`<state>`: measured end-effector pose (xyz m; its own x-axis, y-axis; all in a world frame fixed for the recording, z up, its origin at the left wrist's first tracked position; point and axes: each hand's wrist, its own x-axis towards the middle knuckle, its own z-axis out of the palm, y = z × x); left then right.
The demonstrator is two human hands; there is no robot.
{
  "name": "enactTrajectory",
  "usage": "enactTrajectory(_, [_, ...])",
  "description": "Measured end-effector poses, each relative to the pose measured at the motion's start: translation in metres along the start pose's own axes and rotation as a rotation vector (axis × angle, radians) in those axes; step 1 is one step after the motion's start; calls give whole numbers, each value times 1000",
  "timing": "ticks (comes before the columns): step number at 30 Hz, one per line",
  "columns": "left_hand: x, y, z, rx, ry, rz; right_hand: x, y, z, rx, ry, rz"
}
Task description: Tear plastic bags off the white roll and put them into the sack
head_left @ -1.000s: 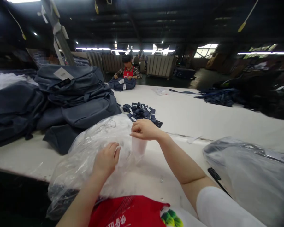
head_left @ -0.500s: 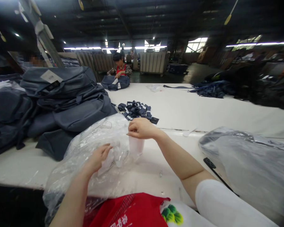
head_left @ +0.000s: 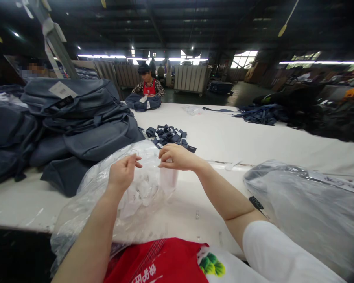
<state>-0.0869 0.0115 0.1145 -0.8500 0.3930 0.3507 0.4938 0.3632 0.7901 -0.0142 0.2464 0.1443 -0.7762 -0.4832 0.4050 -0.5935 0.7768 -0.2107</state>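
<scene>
Left hand (head_left: pixel 122 171): hovering over or touching a clear plastic bag (head_left: pixel 94 179), half curling its fingers rightward; whether pinching any film, impossible to tell.
Right hand (head_left: pixel 177 156): arching palm down, bringing fingertips together at the top of a pale piece (head_left: pixel 168 180); apparently pinching, the exact contact hiding under the knuckles.
Pale piece: extending straight down from the right fingers, upper edge disappearing beneath them; cup, sheet or bag, too blurred to tell.
Clear plastic bag: spreading below and around the left fingers, reaching toward the right ones, partly disappearing behind the left forearm (head_left: pixel 87 236).
White contents (head_left: pixel 140 192): showing through or among the film, below and between both sets of fingers; blurring past naming.
Second plastic bag (head_left: pixel 306 204): lying well right of the right fingers, enclosing something grayish, running off the frame.
Phone (head_left: pixel 256 202): lying right of the right fingers, lower part hiding.
Dark straps (head_left: pixel 168 133): heaping on the counter (head_left: pixel 218 129) just beyond the right fingers.
Dark blue bags (head_left: pixel 88 118): piling up left of and beyond the left fingers, leaving the frame at the left.
Co-worker (head_left: pixel 149 88): sitting or standing well beyond all fingers, hands hiding behind a dark bag (head_left: pixel 138 104).
</scene>
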Motion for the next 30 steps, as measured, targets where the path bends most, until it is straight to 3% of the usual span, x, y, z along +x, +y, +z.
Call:
enactTrajectory(3, [18, 24, -25, -354, -103, -124, -4, 0, 0, 41, 11, 0])
enactTrajectory(6, [13, 51, -34, -526, -56, -69, -7, -5, 1, 36, 61, 4])
enactTrajectory(7, [7, 57, -29, -439, -95, -10, -9, -8, 1, 35, 84, 4])
enactTrajectory(9, [-10, 59, -9, -162, -287, 94, -13, -14, 4, 47, 128, -1])
enactTrajectory(11, [-26, 50, 21, 86, -440, 129, -19, -19, 7, 68, 162, -8])
enactTrajectory(12, [-31, 42, 36, 156, -455, 124, -22, -21, 8, 76, 173, -7])
enactTrajectory(16, [-39, 12, 79, 233, -428, 62, -35, -28, 5, 104, 208, 16])
enactTrajectory(19, [-39, 3, 89, 238, -381, 18, -47, -32, -1, 158, 371, 102])
enactTrajectory(21, [-41, 2, 91, 222, -336, -11, -56, -36, -2, 211, 540, 218])
enactTrajectory(23, [-43, 1, 93, 208, -293, -34, -65, -42, 2, 238, 629, 372])
enactTrajectory(25, [-44, 1, 96, 202, -265, -41, -72, -47, 10, 214, 574, 525])
enactTrajectory(27, [-45, 1, 100, 202, -262, -31, -73, -51, 20, 193, 432, 628])
enactTrajectory(30, [-46, 7, 104, 196, -295, -10, -70, -55, 32, 244, 263, 623])
